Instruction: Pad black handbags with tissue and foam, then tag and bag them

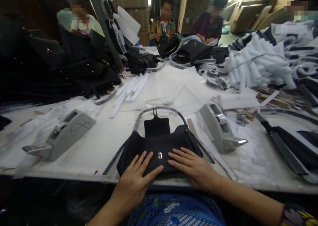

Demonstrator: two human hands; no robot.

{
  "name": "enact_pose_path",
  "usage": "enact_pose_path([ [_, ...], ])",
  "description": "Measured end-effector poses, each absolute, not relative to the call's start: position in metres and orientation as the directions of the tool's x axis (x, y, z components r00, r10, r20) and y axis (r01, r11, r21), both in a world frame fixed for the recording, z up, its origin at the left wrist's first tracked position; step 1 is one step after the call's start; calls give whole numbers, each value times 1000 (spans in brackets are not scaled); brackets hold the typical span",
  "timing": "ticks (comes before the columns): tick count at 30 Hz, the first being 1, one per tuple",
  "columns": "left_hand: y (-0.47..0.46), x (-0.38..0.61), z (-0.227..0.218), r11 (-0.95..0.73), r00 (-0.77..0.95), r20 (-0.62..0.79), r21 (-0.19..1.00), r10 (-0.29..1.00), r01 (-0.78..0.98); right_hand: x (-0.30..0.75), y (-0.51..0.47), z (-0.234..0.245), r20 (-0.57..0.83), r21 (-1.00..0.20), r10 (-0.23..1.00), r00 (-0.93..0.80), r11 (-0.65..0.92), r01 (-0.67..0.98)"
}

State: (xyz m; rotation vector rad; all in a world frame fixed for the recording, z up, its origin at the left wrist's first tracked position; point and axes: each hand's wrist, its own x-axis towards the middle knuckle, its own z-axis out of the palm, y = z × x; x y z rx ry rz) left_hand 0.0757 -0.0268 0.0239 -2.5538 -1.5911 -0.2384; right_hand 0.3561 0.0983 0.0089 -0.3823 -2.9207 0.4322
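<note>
A small black handbag point(159, 141) lies flat at the near edge of the white table point(104, 143), its flap open toward the far side and a silver clasp point(160, 155) on its front. Its wrapped handle point(161, 109) arches beyond the flap. My left hand point(135, 179) rests flat on the bag's lower left, fingers spread. Flat on the bag's lower right lies my right hand point(192, 164), fingers stretched toward the clasp. Neither hand grips anything.
Two grey tape dispensers stand beside the bag, one on the left point(61, 135) and another on the right point(220, 126). Black bags point(81, 70) pile up at far left, white paper rolls point(250, 67) at far right. Several people sit working across the table.
</note>
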Motion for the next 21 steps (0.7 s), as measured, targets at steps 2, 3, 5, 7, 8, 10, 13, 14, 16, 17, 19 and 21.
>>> enact_pose_path([
  [2, -22, 84, 17, -399, 383, 213, 33, 899, 917, 355, 101, 7, 99, -346, 278, -956, 910, 229],
  [3, -19, 87, 13, -383, 364, 227, 49, 904, 922, 354, 101, 8, 86, -358, 289, -954, 902, 241],
  [5, -16, 91, 7, -365, 340, 255, 54, 905, 930, 350, 100, 13, 73, -373, 317, -946, 888, 269],
  [7, -15, 92, 3, -356, 332, 275, 41, 902, 934, 342, 98, 25, 65, -389, 390, -919, 858, 337],
  [8, -15, 92, 1, -356, 334, 287, 27, 898, 934, 336, 98, 32, 65, -396, 436, -898, 837, 378],
  [10, -16, 92, -2, -363, 352, 306, -23, 885, 932, 318, 97, 48, 54, -387, 540, -840, 787, 481],
  [13, -16, 88, -8, -382, 403, 337, -127, 851, 915, 285, 99, 61, 13, -296, 647, -763, 731, 615],
  [14, -16, 86, -12, -391, 420, 351, -155, 837, 908, 274, 101, 62, -8, -262, 656, -755, 727, 634],
  [16, -13, 81, -21, -418, 456, 396, -183, 797, 890, 257, 105, 58, -39, -219, 647, -762, 738, 638],
  [17, -12, 79, -26, -429, 465, 422, -183, 778, 884, 251, 106, 54, -48, -209, 642, -765, 743, 636],
  [19, -9, 75, -37, -455, 480, 473, -173, 739, 873, 243, 106, 46, -47, -199, 645, -763, 742, 640],
  [21, -7, 74, -46, -460, 469, 504, -150, 726, 875, 240, 104, 40, -43, -195, 652, -757, 738, 646],
])
